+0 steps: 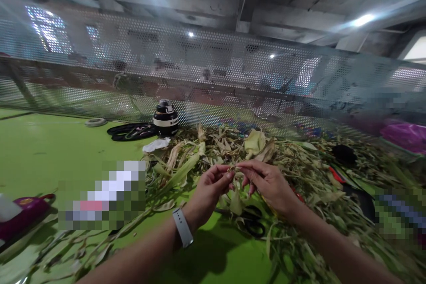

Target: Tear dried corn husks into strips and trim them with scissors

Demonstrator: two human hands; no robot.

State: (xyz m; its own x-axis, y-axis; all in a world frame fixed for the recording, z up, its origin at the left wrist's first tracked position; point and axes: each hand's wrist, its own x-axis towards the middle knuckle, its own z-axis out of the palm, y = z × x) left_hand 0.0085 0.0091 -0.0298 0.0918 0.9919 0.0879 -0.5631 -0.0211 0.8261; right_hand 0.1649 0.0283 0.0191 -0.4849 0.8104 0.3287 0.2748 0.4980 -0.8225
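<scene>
The grip of both hands is narrowed to a fingertip pinch, with a small plant scrap (233, 169) held between the left hand (214, 182) and the right hand (270, 183), above the near part of the leaf pile (313, 186). Such a light two-sided pinch is probably used because the plant scrap is small and delicate. A pale leaf (236, 203) is seen just below the fingers; whether it is joined to the plant scrap cannot be told. The scissors (249, 222) are laid on the green table (49, 151) beneath the hands, perhaps so that they can be reached easily. The bottle (165, 120) is stood at the back, near the mesh panel (216, 75), seemingly out of the hands' way.
</scene>
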